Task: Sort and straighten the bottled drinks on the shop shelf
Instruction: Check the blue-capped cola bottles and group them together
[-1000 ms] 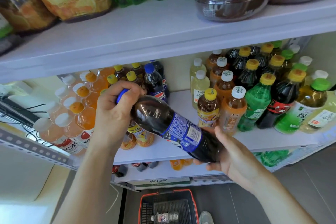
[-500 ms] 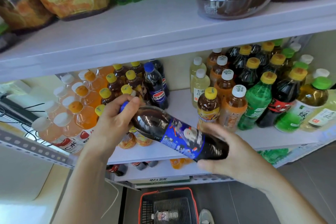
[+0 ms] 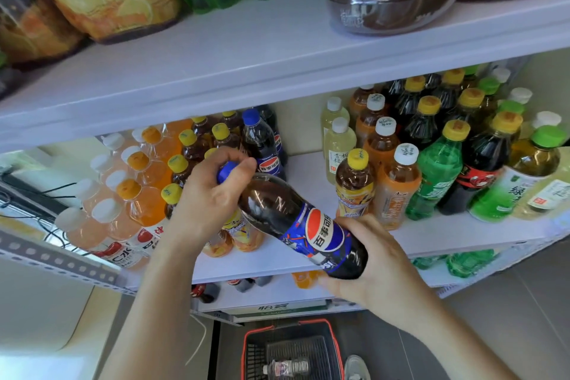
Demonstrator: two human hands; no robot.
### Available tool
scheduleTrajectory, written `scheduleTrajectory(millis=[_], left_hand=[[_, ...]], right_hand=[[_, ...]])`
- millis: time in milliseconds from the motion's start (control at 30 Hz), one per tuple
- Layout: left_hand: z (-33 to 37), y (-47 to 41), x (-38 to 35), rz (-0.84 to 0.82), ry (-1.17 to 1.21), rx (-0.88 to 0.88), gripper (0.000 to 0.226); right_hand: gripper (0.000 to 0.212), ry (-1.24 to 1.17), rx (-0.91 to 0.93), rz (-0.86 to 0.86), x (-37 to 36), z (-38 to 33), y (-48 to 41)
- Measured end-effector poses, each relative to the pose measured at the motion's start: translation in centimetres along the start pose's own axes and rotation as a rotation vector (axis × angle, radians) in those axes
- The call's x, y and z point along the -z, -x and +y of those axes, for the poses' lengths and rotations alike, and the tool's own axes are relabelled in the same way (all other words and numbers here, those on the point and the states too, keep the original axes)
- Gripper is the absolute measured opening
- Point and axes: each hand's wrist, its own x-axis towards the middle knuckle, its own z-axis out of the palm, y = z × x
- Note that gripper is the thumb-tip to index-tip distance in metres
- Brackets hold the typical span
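A dark cola bottle (image 3: 287,219) with a blue label and blue cap lies tilted in front of the middle shelf (image 3: 311,259), cap end up-left. My left hand (image 3: 209,200) grips its neck and cap. My right hand (image 3: 373,265) curls round its base from below. Behind it on the shelf stand two more cola bottles (image 3: 262,145), yellow-capped tea bottles (image 3: 191,148) and orange and pale pink drinks (image 3: 135,194). To the right stands a mixed group of tea, green soda and dark bottles (image 3: 438,148).
The upper shelf (image 3: 246,62) carries large bottles and overhangs the work area. A bare gap of shelf lies between the two bottle groups. Below, a red and black basket (image 3: 256,345) on the floor holds one clear bottle. Cables run at the left.
The cola bottle has turned about its long axis, so the round logo now faces up. My right hand has shifted on the base. Both hands stay at much the same place.
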Motion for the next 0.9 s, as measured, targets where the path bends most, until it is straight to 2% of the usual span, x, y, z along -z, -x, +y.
scheduleTrajectory(millis=[100, 200, 300, 467, 567, 700, 900], left_hand=[[-0.4, 0.1, -0.3, 0.001, -0.052, 0.077, 0.036], [-0.5, 0.4, -0.8, 0.002, -0.012, 0.034, 0.030], [-0.1, 0.3, -1.1, -0.014, -0.070, -0.067, 0.021], [0.4, -1.4, -2.8, -0.019, -0.606, -0.347, 0.023], [-0.4, -3.7, -4.2, -0.025, -0.738, -0.386, 0.025], [-1.8, -7.5, -6.5, 0.037, -0.737, -0.332, 0.030], [-2.3, -13.2, -10.6, 0.036, -0.757, -0.260, 0.027]], right_hand=[[0.069, 0.131, 0.036, 0.133, -0.6, 0.5, 0.2], [0.072, 0.170, 0.023, 0.166, -1.0, 0.9, 0.2], [0.070, 0.298, 0.007, 0.160, -0.8, 1.0, -0.2], [0.047, 0.468, 0.127, 0.308, 1.4, 0.6, -1.9], [0.048, 0.522, 0.177, 0.389, 2.6, 0.5, -3.4], [0.059, 0.542, 0.152, 0.339, 2.8, 0.2, -5.3], [0.065, 0.605, 0.108, 0.225, 2.1, 0.8, -6.6]])
